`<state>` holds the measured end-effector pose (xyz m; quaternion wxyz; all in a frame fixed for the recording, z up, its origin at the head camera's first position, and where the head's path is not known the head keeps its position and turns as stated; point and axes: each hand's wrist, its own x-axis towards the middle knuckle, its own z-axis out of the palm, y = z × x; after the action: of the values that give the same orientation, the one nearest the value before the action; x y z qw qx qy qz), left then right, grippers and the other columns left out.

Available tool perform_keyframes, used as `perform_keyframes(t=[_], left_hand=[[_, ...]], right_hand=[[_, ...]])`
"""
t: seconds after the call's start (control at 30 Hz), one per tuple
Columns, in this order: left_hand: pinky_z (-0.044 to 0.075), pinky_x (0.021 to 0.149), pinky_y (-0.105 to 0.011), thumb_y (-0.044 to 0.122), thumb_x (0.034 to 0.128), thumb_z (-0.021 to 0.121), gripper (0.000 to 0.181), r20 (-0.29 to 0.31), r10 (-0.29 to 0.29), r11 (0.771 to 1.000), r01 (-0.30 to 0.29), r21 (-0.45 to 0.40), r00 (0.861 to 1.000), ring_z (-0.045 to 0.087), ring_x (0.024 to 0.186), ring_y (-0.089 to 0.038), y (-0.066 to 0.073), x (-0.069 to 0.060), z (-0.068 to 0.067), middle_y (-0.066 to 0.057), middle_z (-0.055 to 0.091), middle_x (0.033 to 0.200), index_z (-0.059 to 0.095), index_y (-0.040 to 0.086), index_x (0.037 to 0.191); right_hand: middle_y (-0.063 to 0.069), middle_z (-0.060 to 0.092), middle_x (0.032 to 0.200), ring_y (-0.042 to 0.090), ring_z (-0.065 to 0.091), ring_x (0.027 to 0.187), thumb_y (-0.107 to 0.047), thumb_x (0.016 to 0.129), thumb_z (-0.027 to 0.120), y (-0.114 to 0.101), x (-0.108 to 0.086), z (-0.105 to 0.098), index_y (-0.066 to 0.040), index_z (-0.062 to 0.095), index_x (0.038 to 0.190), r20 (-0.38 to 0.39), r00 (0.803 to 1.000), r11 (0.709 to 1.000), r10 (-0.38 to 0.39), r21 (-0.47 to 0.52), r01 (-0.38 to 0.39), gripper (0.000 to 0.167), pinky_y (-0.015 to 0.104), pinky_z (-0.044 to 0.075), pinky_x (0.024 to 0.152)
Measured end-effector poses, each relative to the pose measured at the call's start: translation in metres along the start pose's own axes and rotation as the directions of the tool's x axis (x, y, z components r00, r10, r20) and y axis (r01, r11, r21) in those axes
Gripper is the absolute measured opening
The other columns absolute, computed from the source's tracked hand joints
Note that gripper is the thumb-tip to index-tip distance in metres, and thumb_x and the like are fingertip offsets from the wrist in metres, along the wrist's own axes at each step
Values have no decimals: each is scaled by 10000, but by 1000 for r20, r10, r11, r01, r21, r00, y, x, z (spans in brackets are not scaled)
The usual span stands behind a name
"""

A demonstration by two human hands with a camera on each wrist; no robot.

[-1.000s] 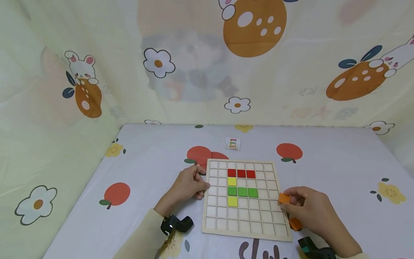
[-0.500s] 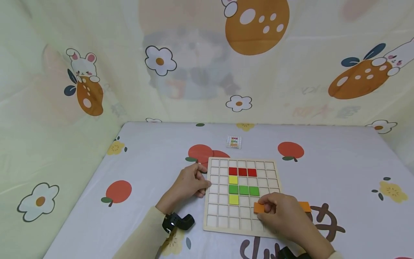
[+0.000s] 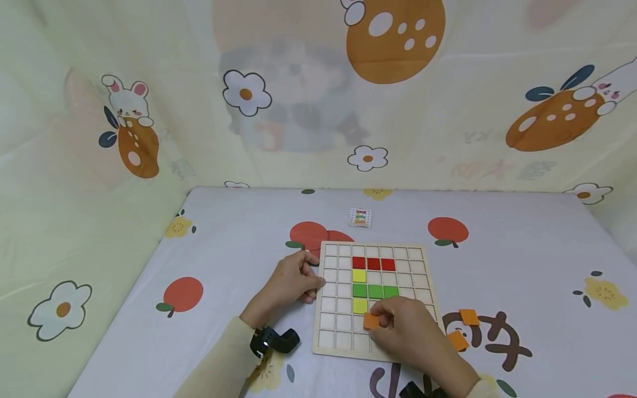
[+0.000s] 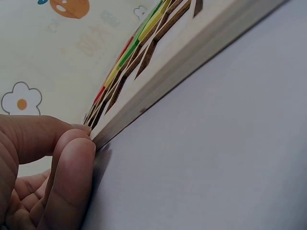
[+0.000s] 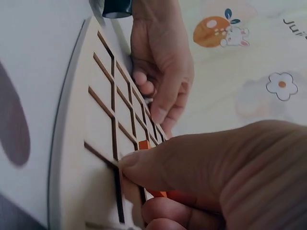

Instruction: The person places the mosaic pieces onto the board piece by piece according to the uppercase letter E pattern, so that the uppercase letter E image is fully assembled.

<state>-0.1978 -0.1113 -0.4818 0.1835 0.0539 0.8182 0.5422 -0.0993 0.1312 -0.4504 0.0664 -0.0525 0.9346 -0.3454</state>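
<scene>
A square wooden grid board (image 3: 328, 338) lies flat on the table. Set in its cells are a row of red tiles (image 3: 373, 263), a yellow tile (image 3: 359, 276), a row of green tiles (image 3: 375, 291) and a second yellow tile (image 3: 360, 305). Between thumb and fingers, my right hand (image 3: 410, 331) pinches an orange tile (image 3: 370, 321) over the cells just below and right of that lower yellow one; the fingers partly cover it in the right wrist view. Thumb and fingertips of my left hand (image 3: 291, 279) rest against the board's left edge.
Two loose orange tiles, one farther back (image 3: 469, 317) and one nearer (image 3: 457, 340), lie on the cloth right of the board. Behind the board sits a small card (image 3: 360, 218) printed with a coloured grid. A patterned curtain (image 3: 298, 171) hangs along the table's back edge.
My right hand has carried the orange tile leftward from beside the board's right edge to over its lower middle. The loose orange tiles have come into sight. My left hand stays at the edge.
</scene>
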Motion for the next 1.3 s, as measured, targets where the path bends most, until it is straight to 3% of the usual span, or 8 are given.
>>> perform_keyframes(t=[0.3, 1.3], left_hand=[[586, 517, -252, 81, 910, 794, 381, 6, 10, 1000, -10, -4, 1000, 635, 529, -136, -1, 0, 0, -75, 675, 791, 575, 42, 1219], [584, 527, -244, 56, 905, 782, 389, 16, 25, 999, -25, -25, 1000, 632, 537, -123, 0, -1, -1, -68, 673, 784, 574, 9, 1229]], right_hand=[[-53, 532, 716, 118, 485, 708, -88, 758, 890, -8, 4, 9, -160, 750, 853, 18, 1000, 1000, -4, -21, 4, 184, 255, 392, 604], [-62, 541, 740, 109, 486, 712, -93, 745, 916, -5, 2, 14, -186, 753, 860, -6, 1000, 999, -2, 35, 2, 221, 230, 408, 598]])
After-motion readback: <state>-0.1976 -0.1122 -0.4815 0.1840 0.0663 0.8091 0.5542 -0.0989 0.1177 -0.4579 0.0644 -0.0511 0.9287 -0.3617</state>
